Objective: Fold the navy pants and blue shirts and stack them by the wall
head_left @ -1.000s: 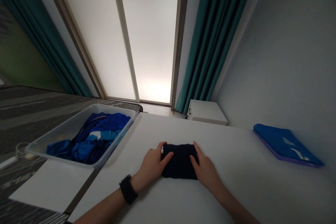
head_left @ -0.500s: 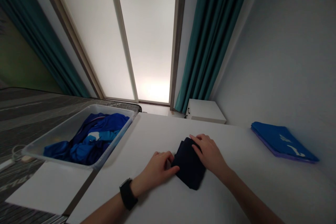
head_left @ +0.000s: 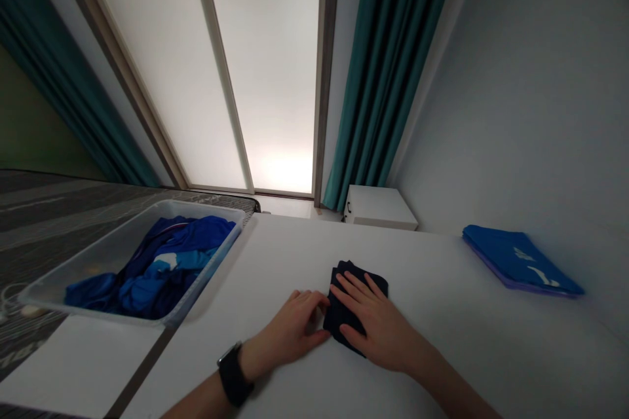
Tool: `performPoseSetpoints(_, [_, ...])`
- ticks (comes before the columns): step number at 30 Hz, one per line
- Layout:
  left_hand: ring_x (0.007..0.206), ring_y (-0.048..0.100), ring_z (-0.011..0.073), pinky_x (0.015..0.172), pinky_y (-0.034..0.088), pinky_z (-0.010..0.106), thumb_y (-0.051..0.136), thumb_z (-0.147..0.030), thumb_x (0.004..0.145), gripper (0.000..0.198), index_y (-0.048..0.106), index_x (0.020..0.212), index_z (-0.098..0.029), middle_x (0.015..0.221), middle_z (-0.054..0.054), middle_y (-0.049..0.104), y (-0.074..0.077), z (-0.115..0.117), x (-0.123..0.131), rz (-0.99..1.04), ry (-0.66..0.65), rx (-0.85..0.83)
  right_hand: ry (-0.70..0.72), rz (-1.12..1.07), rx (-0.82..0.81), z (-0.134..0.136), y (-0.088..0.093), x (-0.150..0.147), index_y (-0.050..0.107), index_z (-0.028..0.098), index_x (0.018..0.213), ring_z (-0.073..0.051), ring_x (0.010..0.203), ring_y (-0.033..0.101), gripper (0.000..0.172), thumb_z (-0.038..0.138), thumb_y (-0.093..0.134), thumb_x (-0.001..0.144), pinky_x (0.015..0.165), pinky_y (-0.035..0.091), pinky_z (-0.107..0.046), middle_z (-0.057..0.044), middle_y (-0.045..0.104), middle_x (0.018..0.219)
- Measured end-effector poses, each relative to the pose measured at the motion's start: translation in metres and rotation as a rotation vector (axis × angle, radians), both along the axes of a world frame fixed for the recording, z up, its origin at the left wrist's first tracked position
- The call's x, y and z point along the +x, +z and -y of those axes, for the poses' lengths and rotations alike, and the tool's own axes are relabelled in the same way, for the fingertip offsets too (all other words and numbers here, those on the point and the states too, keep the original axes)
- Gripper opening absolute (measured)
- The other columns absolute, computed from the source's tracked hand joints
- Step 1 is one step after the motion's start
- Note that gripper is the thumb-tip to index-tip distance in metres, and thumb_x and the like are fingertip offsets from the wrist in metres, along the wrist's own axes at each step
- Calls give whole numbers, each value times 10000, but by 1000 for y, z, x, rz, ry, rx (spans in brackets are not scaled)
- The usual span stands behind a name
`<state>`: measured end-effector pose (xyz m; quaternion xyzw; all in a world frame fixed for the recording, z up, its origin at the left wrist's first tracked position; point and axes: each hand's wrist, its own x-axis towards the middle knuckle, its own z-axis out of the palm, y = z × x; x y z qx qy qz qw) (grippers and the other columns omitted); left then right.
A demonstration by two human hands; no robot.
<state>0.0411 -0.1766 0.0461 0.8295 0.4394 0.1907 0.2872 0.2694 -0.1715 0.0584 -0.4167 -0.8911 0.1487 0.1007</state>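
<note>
A small folded dark navy garment (head_left: 338, 315) lies on the white table (head_left: 275, 255). My right hand (head_left: 378, 327) is flat on top of it, fingers spread, covering much of the cloth. At the garment's left edge is my left hand (head_left: 295, 327), its thumb and bent fingers apart and the tips at the cloth's side. A black watch is strapped on the left wrist. What kind of garment it is cannot be made out.
To the left stands a clear plastic bin (head_left: 230, 239) with crumpled blue clothes (head_left: 187, 255) inside. A folded blue garment (head_left: 521, 258) with white print lies at the right by the wall. Beyond the table's far edge is a white cabinet (head_left: 381, 206).
My right hand has moved from the garment's upper right edge to lie flat with spread fingers across its top. My left hand stays at the left edge. The view has shifted slightly.
</note>
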Motion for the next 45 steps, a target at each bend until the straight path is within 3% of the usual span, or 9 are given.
performPoseSetpoints(6, [755, 582, 166, 786, 442, 306, 650, -182, 776, 302, 569, 1067, -204, 897, 5, 675, 0, 2, 2, 95, 35, -93, -83, 21, 159, 20, -18, -8, 311, 205, 1513, -337, 1458, 203, 814, 367, 650, 791, 1170, 142, -609, -117, 243, 1585])
performPoseSetpoints(11, [730, 577, 153, 801, 436, 305, 608, -187, 812, 230, 580, 1039, -207, 883, -4, 687, 1, 0, -1, 110, 38, -116, -167, -4, 178, 29, -31, -12, 326, 161, 1503, -304, 1422, 315, 666, 234, 516, 870, 1157, 264, -579, -117, 354, 1538])
performPoseSetpoints(13, [745, 578, 158, 827, 417, 320, 550, -198, 863, 121, 607, 970, -204, 846, 2, 679, 0, -3, -4, 77, 10, -59, -185, -62, 150, 28, -31, -9, 361, 152, 1485, -289, 1392, 377, 593, 245, 470, 909, 1147, 305, -563, -120, 416, 1503])
performPoseSetpoints(16, [806, 586, 169, 849, 389, 330, 470, -212, 923, 172, 642, 928, -207, 859, 26, 667, 1, -3, -9, 26, -74, 41, -230, -163, 124, 26, -29, -4, 399, 174, 1465, -279, 1358, 432, 524, 266, 416, 949, 1129, 349, -553, -115, 480, 1460])
performPoseSetpoints(21, [925, 571, 196, 843, 366, 329, 441, -190, 939, 283, 629, 1141, -253, 958, 54, 640, 7, 3, -11, -67, -171, 144, -281, -234, 126, 27, -32, -2, 393, 212, 1470, -271, 1340, 458, 504, 266, 375, 969, 1116, 375, -540, -101, 510, 1439])
performPoseSetpoints(27, [965, 556, 224, 886, 379, 367, 487, -125, 858, 254, 620, 1049, -226, 1007, 57, 641, 2, 1, -9, -77, -53, 157, -191, -125, 279, 29, -43, -9, 290, 210, 1521, -282, 1381, 397, 591, 237, 441, 949, 1142, 309, -573, -104, 431, 1496])
performPoseSetpoints(30, [1061, 549, 228, 957, 386, 382, 468, -107, 859, 332, 584, 1148, -222, 1127, 63, 647, -2, -2, -10, 38, 15, 87, -152, -36, 333, 29, -46, -12, 266, 209, 1528, -299, 1397, 367, 649, 205, 484, 917, 1150, 269, -598, -93, 395, 1517])
performPoseSetpoints(38, [1113, 549, 218, 1002, 370, 392, 463, -93, 855, 376, 564, 1191, -226, 1167, 59, 649, -2, -4, -9, 23, -43, 53, -82, -23, 470, 31, -41, -17, 198, 171, 1540, -279, 1394, 375, 789, 41, 499, 822, 1168, 238, -588, -102, 397, 1515])
performPoseSetpoints(45, [1032, 577, 215, 962, 404, 391, 449, -120, 853, 254, 593, 1044, -206, 1069, 48, 670, -3, -4, -9, 64, 56, 38, -25, -6, 404, 29, -34, -20, 354, 222, 1485, -285, 1378, 400, 701, 136, 618, 841, 1161, 248, -599, -74, 445, 1491])
